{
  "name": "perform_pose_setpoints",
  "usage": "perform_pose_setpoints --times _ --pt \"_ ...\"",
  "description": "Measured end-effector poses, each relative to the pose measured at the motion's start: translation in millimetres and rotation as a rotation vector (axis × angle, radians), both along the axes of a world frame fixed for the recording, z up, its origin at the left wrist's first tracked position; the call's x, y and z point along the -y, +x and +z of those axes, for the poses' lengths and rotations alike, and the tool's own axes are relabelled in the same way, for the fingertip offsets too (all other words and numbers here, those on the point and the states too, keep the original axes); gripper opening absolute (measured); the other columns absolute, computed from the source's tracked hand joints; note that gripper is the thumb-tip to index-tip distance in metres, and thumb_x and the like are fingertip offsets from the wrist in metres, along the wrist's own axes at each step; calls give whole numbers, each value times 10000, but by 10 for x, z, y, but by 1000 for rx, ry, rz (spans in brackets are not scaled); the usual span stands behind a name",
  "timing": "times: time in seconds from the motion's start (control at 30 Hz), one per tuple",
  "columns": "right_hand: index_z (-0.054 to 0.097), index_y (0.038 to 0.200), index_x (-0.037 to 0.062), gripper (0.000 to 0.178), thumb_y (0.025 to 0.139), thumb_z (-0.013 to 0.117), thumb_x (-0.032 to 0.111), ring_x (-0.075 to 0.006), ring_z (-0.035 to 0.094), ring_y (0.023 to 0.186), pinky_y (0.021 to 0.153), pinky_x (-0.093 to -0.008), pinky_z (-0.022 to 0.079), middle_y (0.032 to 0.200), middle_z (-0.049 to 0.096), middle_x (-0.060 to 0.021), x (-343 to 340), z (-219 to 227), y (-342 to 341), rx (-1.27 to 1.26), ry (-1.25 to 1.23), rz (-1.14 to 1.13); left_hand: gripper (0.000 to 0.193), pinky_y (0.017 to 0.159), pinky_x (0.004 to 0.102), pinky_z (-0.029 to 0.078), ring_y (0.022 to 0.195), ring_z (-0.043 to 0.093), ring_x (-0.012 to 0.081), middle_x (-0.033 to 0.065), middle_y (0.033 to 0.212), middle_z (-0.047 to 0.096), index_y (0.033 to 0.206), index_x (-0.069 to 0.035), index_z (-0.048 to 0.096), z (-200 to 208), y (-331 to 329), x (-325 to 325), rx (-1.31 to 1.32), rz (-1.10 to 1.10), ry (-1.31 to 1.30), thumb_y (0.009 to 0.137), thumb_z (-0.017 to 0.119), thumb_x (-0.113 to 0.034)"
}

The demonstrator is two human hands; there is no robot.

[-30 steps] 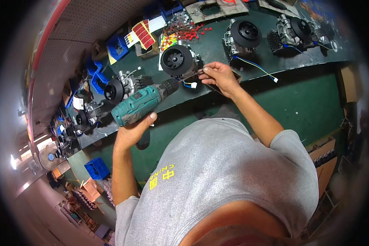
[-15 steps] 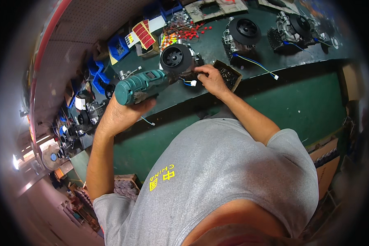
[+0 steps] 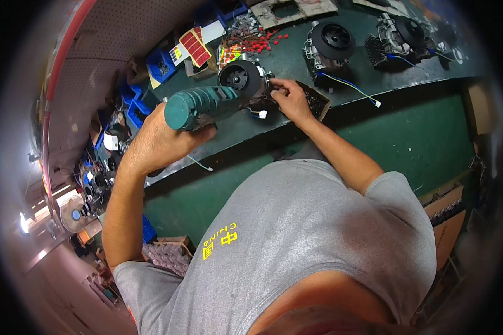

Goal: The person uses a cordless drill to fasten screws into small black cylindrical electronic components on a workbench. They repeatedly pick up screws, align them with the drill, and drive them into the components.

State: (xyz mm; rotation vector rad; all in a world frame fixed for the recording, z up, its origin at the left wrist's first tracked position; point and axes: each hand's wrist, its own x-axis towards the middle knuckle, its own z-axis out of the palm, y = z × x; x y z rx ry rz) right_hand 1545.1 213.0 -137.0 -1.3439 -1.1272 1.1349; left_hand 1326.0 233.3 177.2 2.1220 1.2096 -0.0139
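Note:
My left hand [image 3: 176, 137] is wrapped round the handle of a teal power screwdriver [image 3: 198, 106]. The tool points to the right, its front end at a motor unit topped with a black fan wheel [image 3: 238, 79]; whether its tip touches is hidden. At the unit's right side is my right hand [image 3: 292, 100], fingers bent together at its edge. What they pinch, if anything, is too small to make out. A white plug [image 3: 262, 114] on short wires hangs from the unit's near side. Just behind my right hand stands an open box of small dark parts [image 3: 317, 105].
More fan motor units [image 3: 332, 42] with trailing wires stand along the green bench [image 3: 369, 84] to the right. Blue bins [image 3: 161, 64], red label sheets [image 3: 195, 47] and red-capped wires [image 3: 260, 44] lie at the back. Another wire end [image 3: 201, 163] overhangs the front edge.
The screwdriver has shifted slightly right and turned more end-on, its front closer to the motor unit. My right hand has moved slightly up along the unit's side.

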Motion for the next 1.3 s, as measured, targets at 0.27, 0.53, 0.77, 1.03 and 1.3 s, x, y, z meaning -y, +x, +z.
perform_pose_setpoints --times 0.27,0.53,0.77,1.03,1.3 --pt "414 1519 93 806 815 779 238 -298 438 1400 1110 -375 396 1512 463 -180 -581 -47 39 116 -24 304 322 782 417 560 808 699 349 181 852 717 1045 -45 711 236 189 -171 -304 -191 -51 767 777 -193" --pt "366 1525 35 816 800 733 106 -248 583 1230 1023 -338 467 1402 566 -194 -559 71 -2 -52 -99 283 302 784 415 561 816 700 333 180 873 716 1000 -31 697 42 224 -251 -200 -91 -65 787 761 -236" --pt "399 1505 11 789 807 759 81 -226 588 1214 1015 -326 470 1385 578 -199 -553 137 -12 8 -59 268 276 803 408 561 835 702 315 164 894 721 1016 -38 700 53 272 -274 -181 -29 -116 792 747 -193" --pt "411 1500 24 791 810 775 154 -256 535 1300 1072 -342 427 1433 541 -202 -565 127 5 -65 -65 268 255 803 418 565 846 706 321 163 900 720 1007 -46 705 5 276 -291 -228 18 -138 787 728 -174" --pt "412 1496 14 783 816 772 159 -262 538 1300 1077 -347 422 1421 551 -211 -570 83 16 -27 -33 265 244 794 423 566 843 705 322 161 896 717 997 -54 706 -10 330 -270 -248 19 -103 786 723 -175"
